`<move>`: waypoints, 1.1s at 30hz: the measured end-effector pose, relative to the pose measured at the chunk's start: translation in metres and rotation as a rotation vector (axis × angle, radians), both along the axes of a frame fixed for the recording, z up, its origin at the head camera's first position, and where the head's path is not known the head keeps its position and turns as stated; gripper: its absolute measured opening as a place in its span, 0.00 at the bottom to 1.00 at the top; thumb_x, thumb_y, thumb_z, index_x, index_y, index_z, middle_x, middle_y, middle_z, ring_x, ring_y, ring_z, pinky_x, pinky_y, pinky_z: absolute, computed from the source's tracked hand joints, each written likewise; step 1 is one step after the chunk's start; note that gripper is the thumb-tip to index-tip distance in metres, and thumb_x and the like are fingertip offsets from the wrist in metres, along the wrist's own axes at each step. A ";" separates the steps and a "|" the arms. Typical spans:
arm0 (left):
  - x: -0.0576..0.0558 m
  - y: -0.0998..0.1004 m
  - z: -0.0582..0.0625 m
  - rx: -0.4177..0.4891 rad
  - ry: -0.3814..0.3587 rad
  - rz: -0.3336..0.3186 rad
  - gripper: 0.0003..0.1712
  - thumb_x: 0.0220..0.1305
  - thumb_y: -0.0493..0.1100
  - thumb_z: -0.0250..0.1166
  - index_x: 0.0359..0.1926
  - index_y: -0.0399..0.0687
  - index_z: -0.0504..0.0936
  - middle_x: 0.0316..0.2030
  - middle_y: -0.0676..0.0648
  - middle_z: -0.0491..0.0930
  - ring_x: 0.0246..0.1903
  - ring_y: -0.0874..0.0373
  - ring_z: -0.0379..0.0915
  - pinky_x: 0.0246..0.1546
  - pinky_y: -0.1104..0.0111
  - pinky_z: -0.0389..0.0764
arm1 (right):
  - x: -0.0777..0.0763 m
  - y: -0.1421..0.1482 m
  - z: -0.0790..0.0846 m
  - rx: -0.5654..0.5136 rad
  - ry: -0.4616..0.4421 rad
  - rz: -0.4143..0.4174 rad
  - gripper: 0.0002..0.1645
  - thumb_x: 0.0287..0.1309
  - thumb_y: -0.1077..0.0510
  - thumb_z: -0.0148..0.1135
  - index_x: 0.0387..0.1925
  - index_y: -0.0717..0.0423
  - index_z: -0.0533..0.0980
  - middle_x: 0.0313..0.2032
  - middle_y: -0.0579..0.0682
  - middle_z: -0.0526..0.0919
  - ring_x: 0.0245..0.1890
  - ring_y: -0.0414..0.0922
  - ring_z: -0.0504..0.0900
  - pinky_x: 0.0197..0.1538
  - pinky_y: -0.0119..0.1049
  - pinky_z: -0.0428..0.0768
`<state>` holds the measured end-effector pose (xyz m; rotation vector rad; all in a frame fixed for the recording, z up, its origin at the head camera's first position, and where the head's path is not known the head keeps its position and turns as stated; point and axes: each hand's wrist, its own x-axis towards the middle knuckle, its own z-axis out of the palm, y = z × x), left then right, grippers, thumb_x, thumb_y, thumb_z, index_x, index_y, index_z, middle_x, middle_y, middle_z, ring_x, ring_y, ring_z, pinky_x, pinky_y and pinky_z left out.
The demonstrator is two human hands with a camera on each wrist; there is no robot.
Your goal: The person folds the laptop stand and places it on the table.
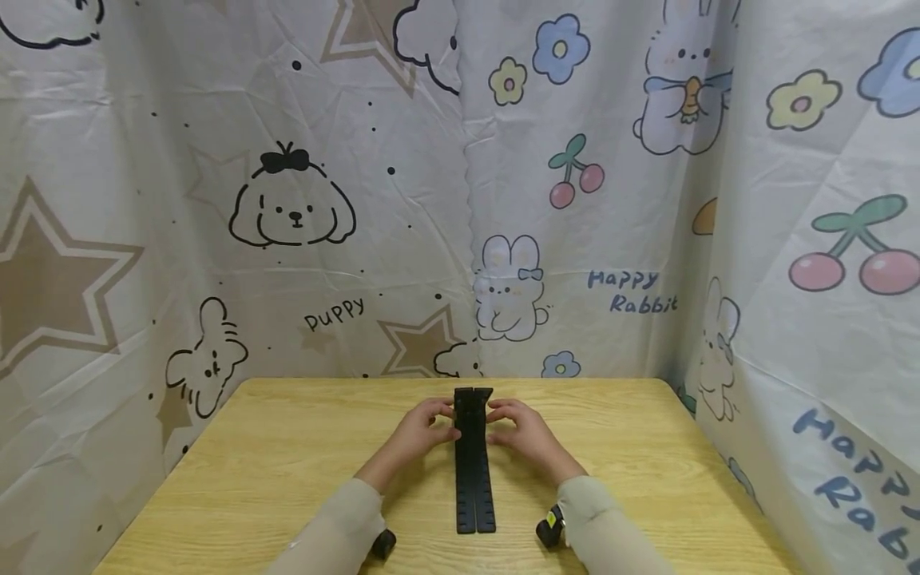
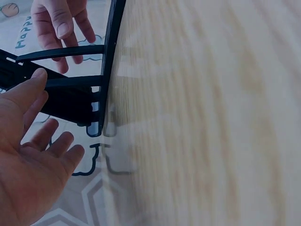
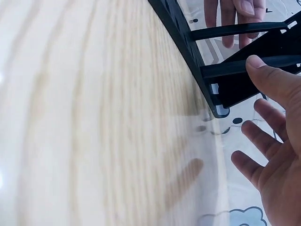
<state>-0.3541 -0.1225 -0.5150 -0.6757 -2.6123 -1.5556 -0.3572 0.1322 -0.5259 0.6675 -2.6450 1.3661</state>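
A black folding laptop stand (image 1: pixel 471 463) stands on the table, its two notched base bars lying side by side toward me and its raised part at the far end. My left hand (image 1: pixel 424 430) is at its left side, thumb tip right at a slanted strut (image 2: pixel 70 82) in the left wrist view, the other fingers spread and fairly straight. On the opposite side is my right hand (image 1: pixel 525 431). In the right wrist view its thumb (image 3: pixel 256 62) overlaps another strut (image 3: pixel 221 69), with the remaining fingers loosely extended below.
The light wooden table (image 1: pixel 302 447) ends just beyond the stand. Behind it and at both sides hangs a printed curtain (image 1: pixel 402 239). A small black device (image 1: pixel 550 527) sits at the right sleeve cuff, another black device (image 1: pixel 384 544) at the left.
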 end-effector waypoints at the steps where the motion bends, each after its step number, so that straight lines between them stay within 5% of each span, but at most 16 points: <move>1: -0.001 0.000 -0.001 0.006 0.003 -0.004 0.11 0.63 0.36 0.73 0.44 0.36 0.84 0.68 0.38 0.73 0.70 0.37 0.65 0.68 0.38 0.67 | -0.001 -0.001 -0.001 -0.009 -0.006 0.000 0.12 0.56 0.59 0.77 0.43 0.51 0.86 0.65 0.54 0.78 0.69 0.57 0.72 0.71 0.61 0.67; 15: -0.007 0.003 -0.002 0.017 -0.012 0.001 0.07 0.61 0.37 0.75 0.36 0.44 0.83 0.64 0.42 0.77 0.68 0.41 0.68 0.68 0.43 0.70 | -0.004 -0.006 -0.006 -0.084 -0.098 -0.018 0.08 0.57 0.59 0.75 0.37 0.45 0.85 0.70 0.49 0.74 0.74 0.57 0.66 0.72 0.61 0.65; 33: -0.010 0.007 0.001 0.032 -0.022 0.004 0.07 0.60 0.34 0.74 0.34 0.42 0.82 0.57 0.45 0.81 0.65 0.45 0.71 0.69 0.45 0.70 | -0.002 -0.016 -0.003 -0.058 -0.108 -0.093 0.07 0.58 0.63 0.74 0.32 0.50 0.82 0.68 0.51 0.76 0.73 0.59 0.66 0.75 0.62 0.59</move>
